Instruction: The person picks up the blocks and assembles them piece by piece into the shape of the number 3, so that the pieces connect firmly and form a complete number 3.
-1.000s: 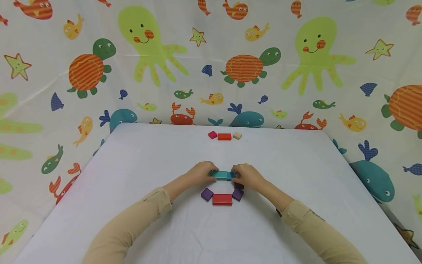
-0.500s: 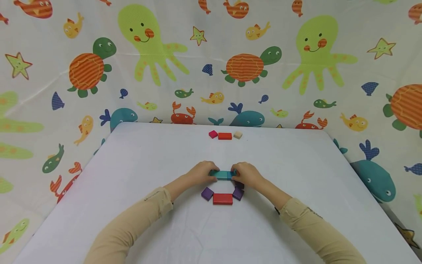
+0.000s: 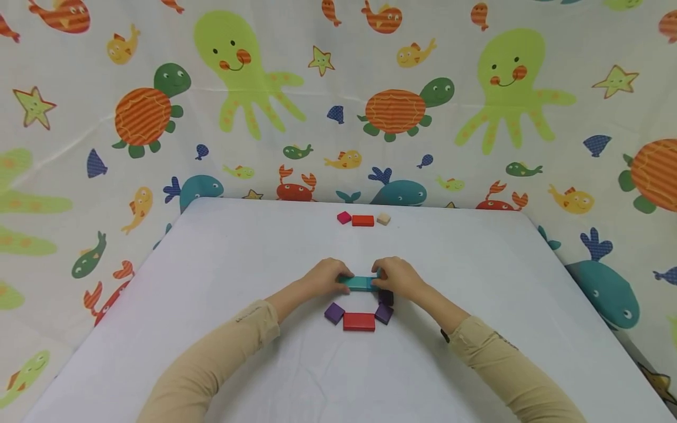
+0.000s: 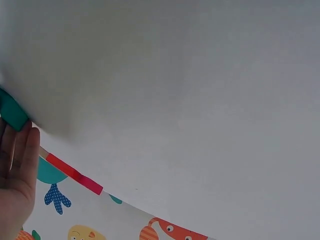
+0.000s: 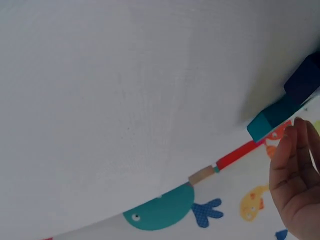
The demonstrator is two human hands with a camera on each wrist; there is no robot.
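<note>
In the head view my left hand [image 3: 325,276] pinches the left end of a long teal block [image 3: 358,284], thumb on the near side and fingers on the far side. A blue block [image 3: 371,284] butts against its right end. My right hand [image 3: 399,277] is at that blue end, thumb low and forefinger raised, with a gap between them. In the right wrist view, the fingertips [image 5: 295,122] sit just off a teal-blue block [image 5: 265,125]. Partly under the right hand lies a dark block [image 3: 386,298]. Purple blocks [image 3: 334,313] flank a red block [image 3: 359,322] in front.
At the back of the white table [image 3: 254,252] lie a pink block [image 3: 344,218], a red-orange block [image 3: 362,221] and a beige block [image 3: 383,218]. A patterned sea-animal cloth [image 3: 296,117] hangs behind the table and along both sides.
My right hand's finger and thumb have risen slightly and moved apart from the blue end. My left hand keeps its grip. The whole head view has shifted a little.
</note>
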